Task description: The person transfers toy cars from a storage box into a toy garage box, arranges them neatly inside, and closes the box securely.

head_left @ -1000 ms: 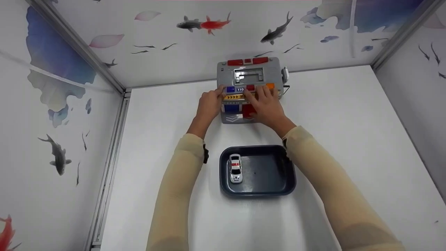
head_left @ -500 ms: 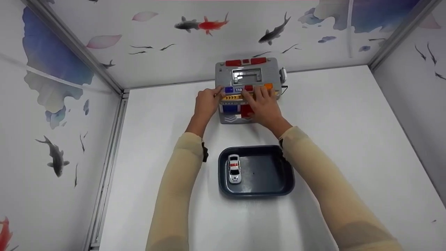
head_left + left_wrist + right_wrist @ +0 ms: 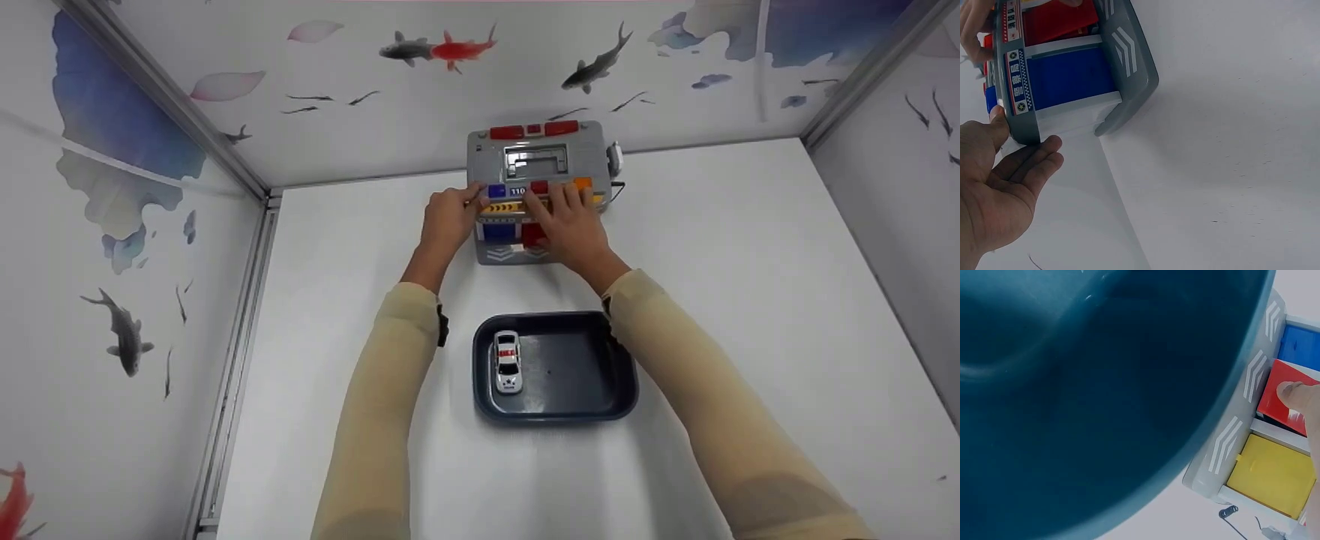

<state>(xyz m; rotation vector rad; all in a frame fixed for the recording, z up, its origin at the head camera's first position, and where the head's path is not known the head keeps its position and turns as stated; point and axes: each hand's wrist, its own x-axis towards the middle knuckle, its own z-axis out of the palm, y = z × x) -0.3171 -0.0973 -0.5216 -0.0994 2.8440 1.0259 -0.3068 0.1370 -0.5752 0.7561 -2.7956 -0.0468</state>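
Note:
A grey toy garage (image 3: 489, 161) marked 110 stands at the back of the table. My left hand (image 3: 448, 220) grips its left corner, thumb on the roof edge near a blue button, the other fingers along the side. My right hand (image 3: 576, 229) lies over the roof's front edge with bent fingers. In the right wrist view its thumb presses the red door (image 3: 1273, 395), which sits tilted in its opening with a dark gap along one edge. The blue door (image 3: 1072, 77) and the yellow door (image 3: 1273, 473) flank it, both lying flat in their frames.
Nearer me on the white table (image 3: 337, 247), a dark blue tray (image 3: 555, 417) holds a white toy police car (image 3: 508, 364) at its left side. A small handset (image 3: 615, 159) hangs on the garage's right side. Walls with painted fish enclose the table.
The red door has swung inward under my right thumb, so more of the grey ramp in front shows. My left hand and the tray stay where they were.

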